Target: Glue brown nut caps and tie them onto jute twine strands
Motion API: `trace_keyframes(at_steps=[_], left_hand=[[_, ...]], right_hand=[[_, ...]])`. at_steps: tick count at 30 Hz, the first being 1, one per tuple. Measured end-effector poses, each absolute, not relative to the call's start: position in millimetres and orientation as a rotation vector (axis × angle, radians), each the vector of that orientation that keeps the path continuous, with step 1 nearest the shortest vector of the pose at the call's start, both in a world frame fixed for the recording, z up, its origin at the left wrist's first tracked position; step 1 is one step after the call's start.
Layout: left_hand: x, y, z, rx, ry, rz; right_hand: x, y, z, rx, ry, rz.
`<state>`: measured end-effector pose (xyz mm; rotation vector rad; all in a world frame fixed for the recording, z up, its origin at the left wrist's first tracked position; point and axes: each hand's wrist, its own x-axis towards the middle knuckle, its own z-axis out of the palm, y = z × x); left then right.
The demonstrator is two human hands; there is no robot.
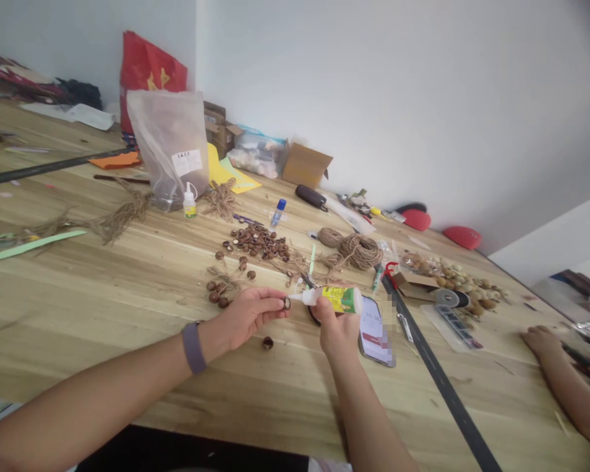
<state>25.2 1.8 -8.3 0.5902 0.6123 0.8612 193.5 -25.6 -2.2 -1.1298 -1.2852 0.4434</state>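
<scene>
Left arm: extended diagonally from the lower left over the tabletop [275, 393], with a grey-purple wristband [193, 347] at the wrist.
Right arm: rising from the lower edge, leaning leftward toward the other.
Loose brown half shell [268, 343]: on the wood, between the two forearms.
Left hand [248, 314]: thumb and fingers stretched rightward, grip closed in a fingertip pinch.
Half shell in hand [287, 303]: held in that pinch, opening turned toward the nozzle.
Right hand [341, 328]: upright, grip wrapped about a squeeze bottle, thumb pressed over its near side.
Squeeze bottle [341, 299]: yellow and green label, lying sideways, white nozzle at the shell's opening; contact cannot be told.
Phone [373, 331]: screen lit, just right of the right hand.
Beyond: shell pile [263, 242]; twine coil [360, 251], right of the pile.
Farther: small white-capped bottle [190, 202], before a translucent bag [170, 144].
</scene>
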Motion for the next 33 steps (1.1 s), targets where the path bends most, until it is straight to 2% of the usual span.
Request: trace_keyframes(at_steps=[14,18,22,26,33], left_hand=[[24,3,-8,0.532,0.651,0.921],[23,6,-7,0.535,0.639,0.945],[19,13,-7,0.63,0.646,0.951],[9,24,-7,0.954,0.726,0.89],[-8,42,-12,2.087,1.05,0.525]], right_hand=[[193,-25,-1,-1.164,-1.227,0.487],[195,-21,4,-1.063,-1.07,0.597],[200,-12,10,-0.937,-0.897,0.87],[201,-7,9,-0.871,-0.75,1.115],[197,-2,-2,-0.85,-0.659,1.23]])
